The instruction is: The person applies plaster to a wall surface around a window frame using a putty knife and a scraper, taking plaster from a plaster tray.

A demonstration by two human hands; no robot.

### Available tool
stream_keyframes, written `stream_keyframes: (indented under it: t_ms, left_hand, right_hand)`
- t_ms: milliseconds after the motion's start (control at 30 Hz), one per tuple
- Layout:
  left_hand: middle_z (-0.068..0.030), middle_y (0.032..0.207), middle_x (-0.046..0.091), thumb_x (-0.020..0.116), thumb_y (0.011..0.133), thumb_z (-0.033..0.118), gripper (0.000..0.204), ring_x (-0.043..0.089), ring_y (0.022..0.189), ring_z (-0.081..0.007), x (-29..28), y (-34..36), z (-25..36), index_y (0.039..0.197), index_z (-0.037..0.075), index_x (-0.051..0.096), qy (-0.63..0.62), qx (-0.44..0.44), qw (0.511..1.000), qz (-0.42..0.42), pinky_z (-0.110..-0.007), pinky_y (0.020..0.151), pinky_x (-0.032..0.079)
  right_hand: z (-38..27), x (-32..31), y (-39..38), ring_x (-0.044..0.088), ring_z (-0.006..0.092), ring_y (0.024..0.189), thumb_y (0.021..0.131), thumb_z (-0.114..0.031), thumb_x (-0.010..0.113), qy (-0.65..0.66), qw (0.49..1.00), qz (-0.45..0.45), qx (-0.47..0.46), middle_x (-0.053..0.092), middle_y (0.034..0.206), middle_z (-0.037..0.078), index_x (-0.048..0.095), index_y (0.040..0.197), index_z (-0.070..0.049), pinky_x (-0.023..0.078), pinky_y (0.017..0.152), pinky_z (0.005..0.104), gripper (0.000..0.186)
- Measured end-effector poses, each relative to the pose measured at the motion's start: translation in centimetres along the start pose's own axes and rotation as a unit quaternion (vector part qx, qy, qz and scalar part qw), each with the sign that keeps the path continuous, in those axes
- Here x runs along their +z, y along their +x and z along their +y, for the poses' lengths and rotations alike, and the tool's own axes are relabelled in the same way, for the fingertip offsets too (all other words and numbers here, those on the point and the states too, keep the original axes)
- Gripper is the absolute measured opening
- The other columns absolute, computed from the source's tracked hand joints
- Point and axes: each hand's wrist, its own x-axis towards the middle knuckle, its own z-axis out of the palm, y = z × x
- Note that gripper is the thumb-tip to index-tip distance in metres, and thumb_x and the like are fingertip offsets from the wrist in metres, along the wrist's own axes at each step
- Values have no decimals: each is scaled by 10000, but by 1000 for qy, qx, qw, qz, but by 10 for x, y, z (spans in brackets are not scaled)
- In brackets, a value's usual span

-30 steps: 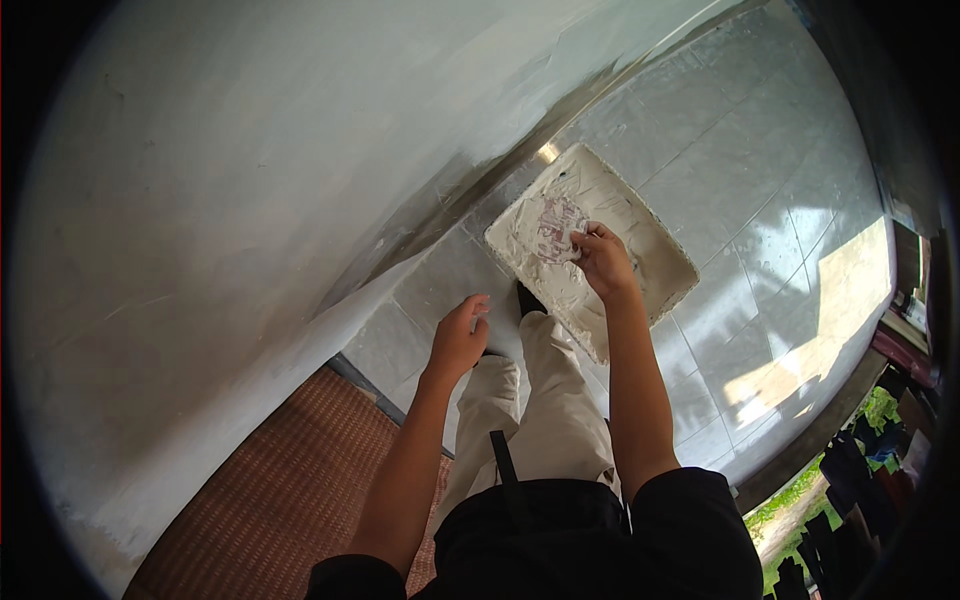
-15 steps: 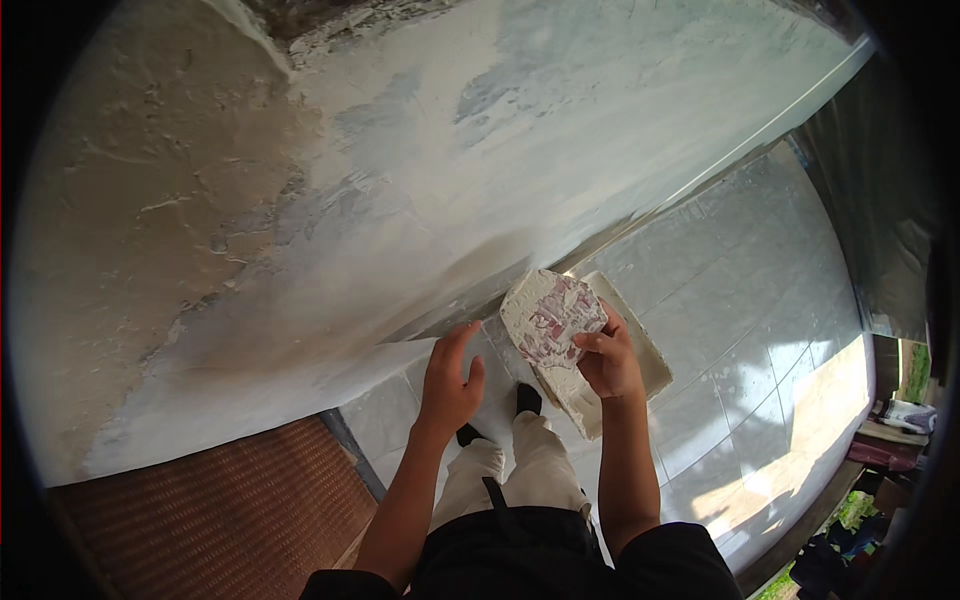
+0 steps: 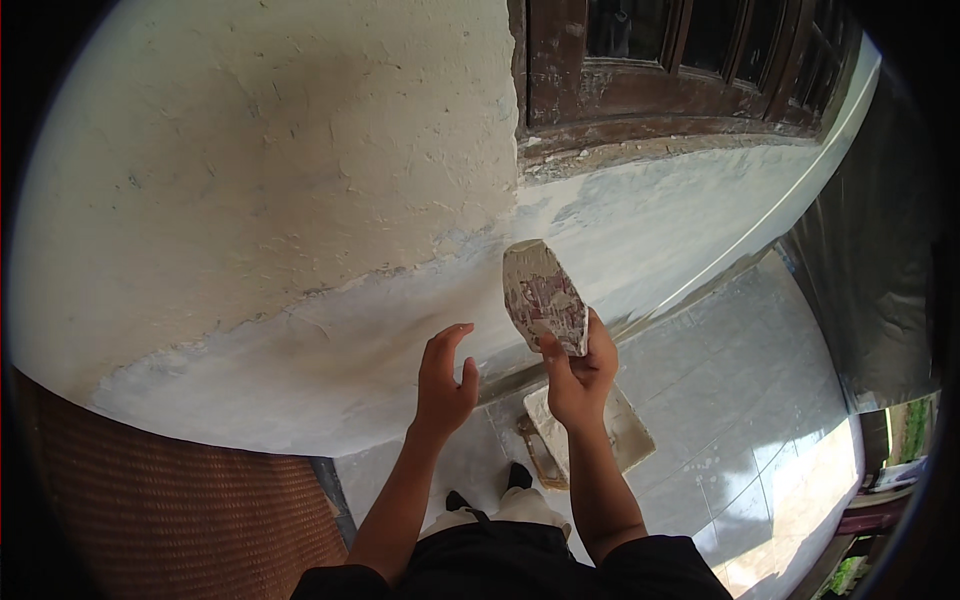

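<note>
My right hand (image 3: 583, 378) grips the lower edge of a flat, angular, plaster-caked plate (image 3: 548, 292), with reddish-purple patches showing through its off-white coat. The thumb lies across its face, and the plate tilts up toward the wall (image 3: 360, 200). My left hand (image 3: 447, 385) hangs beside it, bare, with fingers curved and thumb apart; nothing is in it. Below the right forearm, a pale rectangular tray (image 3: 630, 430) smeared with plaster rests on the floor, partly hidden by that arm.
The wall bears rough cream plaster above and smoother whitish plaster below. A dark wooden window frame (image 3: 650, 100) is set in it at the upper right. A brown woven panel (image 3: 180, 480) stands at the lower left. Grey tiles (image 3: 720, 400) cover the floor, sunlit at the right.
My view has tilted up, bringing the window frame in. The right hand has raised the plate and turned it more edge-on, away from the tray. My left hand stays open.
</note>
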Motion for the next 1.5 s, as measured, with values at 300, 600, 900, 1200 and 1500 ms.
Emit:
stream_keyframes:
  t_ms: [300,600,900,1200,1500]
  left_hand:
    - [-164,1207,582,543,787,-52,449,545,1145,-345,-29,22,7,1230,21,532,-7,57,997,55,-419,1000,426]
    - [-150,1192,589,537,782,-75,425,584,1078,-298,-40,31,1,1195,23,551,-7,68,996,63,-381,932,473]
    - [-144,1189,596,528,782,-88,419,596,1013,-294,-46,32,-4,1180,38,570,-26,73,997,27,-369,899,489]
    - [-155,1208,583,526,772,-103,426,581,1069,-306,-50,35,-5,1175,28,571,-27,82,996,3,-369,909,484]
    - [-125,1207,532,563,751,-83,426,522,1128,-287,-49,32,-11,1153,54,598,29,140,990,2,-372,939,439]
  right_hand:
    - [-16,39,27,556,323,734,628,80,674,-339,873,33,-350,537,729,114,483,697,-23,457,635,391,227]
    - [0,61,39,455,279,577,560,9,706,-362,840,35,-403,436,651,89,456,636,-69,362,485,389,273]
    - [17,82,47,498,230,604,634,-57,670,-425,822,64,-373,432,660,51,471,663,-95,422,506,350,205]
    - [28,91,33,510,239,588,661,-15,642,-417,848,32,-327,456,668,60,462,667,-84,435,510,355,193]
    - [-46,39,18,517,269,614,658,104,603,-276,925,22,-259,539,796,128,425,714,-14,422,537,323,221]
